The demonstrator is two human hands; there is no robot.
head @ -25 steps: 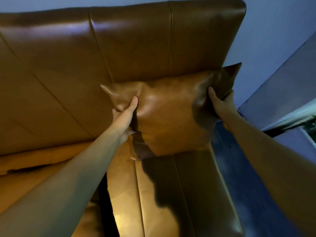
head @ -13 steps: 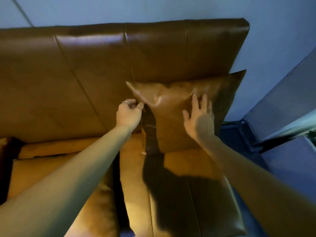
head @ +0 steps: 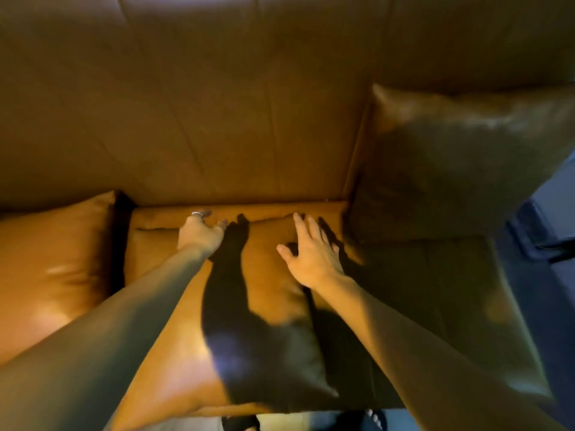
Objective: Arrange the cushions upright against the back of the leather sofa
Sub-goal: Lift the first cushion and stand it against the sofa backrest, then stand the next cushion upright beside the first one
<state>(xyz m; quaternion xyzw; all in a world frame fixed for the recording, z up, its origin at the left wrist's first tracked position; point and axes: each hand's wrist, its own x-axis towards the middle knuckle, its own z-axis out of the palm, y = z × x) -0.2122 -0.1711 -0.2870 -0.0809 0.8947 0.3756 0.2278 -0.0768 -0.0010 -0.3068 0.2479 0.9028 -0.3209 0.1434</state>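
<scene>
Hands out over the seat now, both reaching toward the back of the leather sofa [head: 217, 119]. Left hand [head: 199, 233] sits at the far edge of the flat cushion [head: 193, 321], which lies face-up on the seat, its far edge close to the backrest and its near corner hanging toward the front. That grip looks loosely curled over the cushion's top edge, ring [head: 197, 214] showing on one finger, but motion blur makes it impossible to say whether the fingers actually pinch the leather. Right hand [head: 311, 256] is beside it, palm down, fingers spread wide and apart, holding nothing; it hovers at or just on the cushion's right side, contact unclear.

Over on the right, the upright cushion [head: 451, 169] stands on its edge, leaning against the backrest at the sofa's right end, in shadow. On the left, a third cushion [head: 53, 259] lies flat on the seat, set apart from the middle one by a dark gap. Strong arm shadows fall across the flat cushion between the two hands. Blue floor [head: 547, 213] shows past the sofa's right end, and toes [head: 375, 418] peek in at the bottom edge.
</scene>
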